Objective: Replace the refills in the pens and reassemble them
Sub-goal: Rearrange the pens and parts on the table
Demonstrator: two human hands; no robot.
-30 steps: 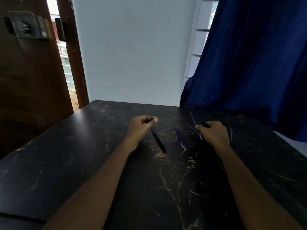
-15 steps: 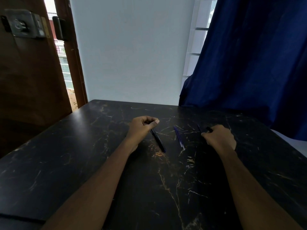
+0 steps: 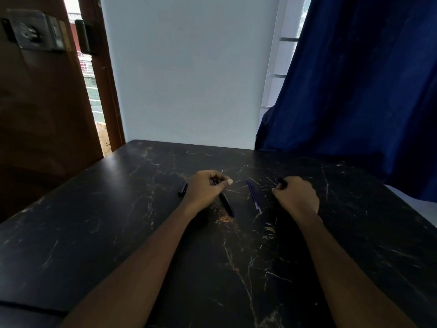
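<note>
- The bench (image 3: 118, 245) runs wide; its side edges lie well out from both hands.
- A black pen (image 3: 227, 202) slants, near tip rightward, far end pinched in the left hand's (image 3: 205, 189) curled fingers.
- A blue refill (image 3: 254, 197) lies between the hands, pointing roughly away, touching neither.
- The right hand's (image 3: 296, 197) fingers curl round a dark pen part (image 3: 282, 182); only its far end shows.
- A black cap (image 3: 182, 189) lies half hidden behind the left hand.
</note>
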